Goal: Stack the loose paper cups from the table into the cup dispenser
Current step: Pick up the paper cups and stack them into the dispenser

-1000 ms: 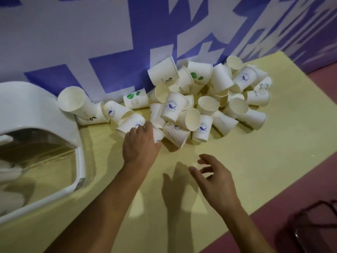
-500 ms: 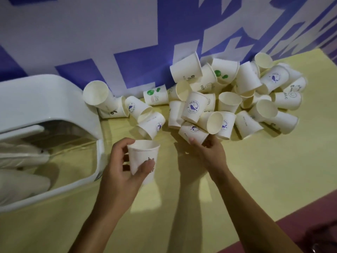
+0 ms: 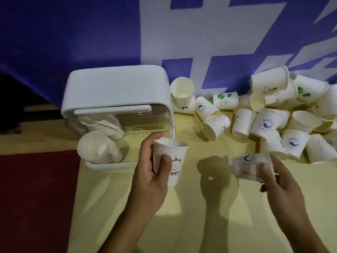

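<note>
View: head camera, looking down.
Left hand (image 3: 151, 172): fingers (image 3: 148, 148) and thumb curled round the bear cup (image 3: 171, 161), held upright just in front of the cup dispenser's right corner.
Right hand (image 3: 279, 181): fingers pinch the emblem cup (image 3: 251, 167), blurred and tipped sideways, near the heap's front edge.
Cup dispenser (image 3: 116, 88): white shell with a clear front, at the tabletop's (image 3: 200, 225) left; nested cups (image 3: 102, 125) lie inside.
Loose cups (image 3: 273, 121): heaped to the right of the dispenser, against the blue-and-white wall (image 3: 182, 33).
</note>
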Demonstrator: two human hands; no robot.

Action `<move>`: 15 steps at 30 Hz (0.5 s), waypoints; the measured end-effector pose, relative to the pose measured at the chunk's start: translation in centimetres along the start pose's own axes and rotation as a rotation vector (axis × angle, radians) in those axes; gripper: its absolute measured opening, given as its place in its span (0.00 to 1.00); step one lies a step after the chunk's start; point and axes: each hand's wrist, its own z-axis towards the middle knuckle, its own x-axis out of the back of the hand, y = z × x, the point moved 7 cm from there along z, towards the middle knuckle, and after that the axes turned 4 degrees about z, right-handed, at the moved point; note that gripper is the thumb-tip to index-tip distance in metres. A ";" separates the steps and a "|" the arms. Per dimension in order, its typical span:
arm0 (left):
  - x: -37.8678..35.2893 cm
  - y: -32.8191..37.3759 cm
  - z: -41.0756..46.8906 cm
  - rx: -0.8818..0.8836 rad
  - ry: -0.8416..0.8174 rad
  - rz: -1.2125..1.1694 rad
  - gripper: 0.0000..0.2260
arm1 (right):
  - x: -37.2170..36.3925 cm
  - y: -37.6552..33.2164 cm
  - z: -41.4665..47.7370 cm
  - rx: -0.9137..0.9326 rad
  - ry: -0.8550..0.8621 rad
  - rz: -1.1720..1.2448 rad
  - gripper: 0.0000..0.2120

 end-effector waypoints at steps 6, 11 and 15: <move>8.3 0.7 -1.2 -0.041 0.071 -0.032 0.16 | -5.3 -6.3 -4.8 0.111 -0.070 -0.032 0.50; 15.7 0.7 -1.5 -0.153 0.186 -0.079 0.19 | -13.2 -10.2 -7.7 0.186 -0.234 0.023 0.31; 19.2 0.8 -0.6 -0.233 0.220 -0.161 0.19 | -17.3 -11.1 -9.6 0.243 -0.278 0.040 0.26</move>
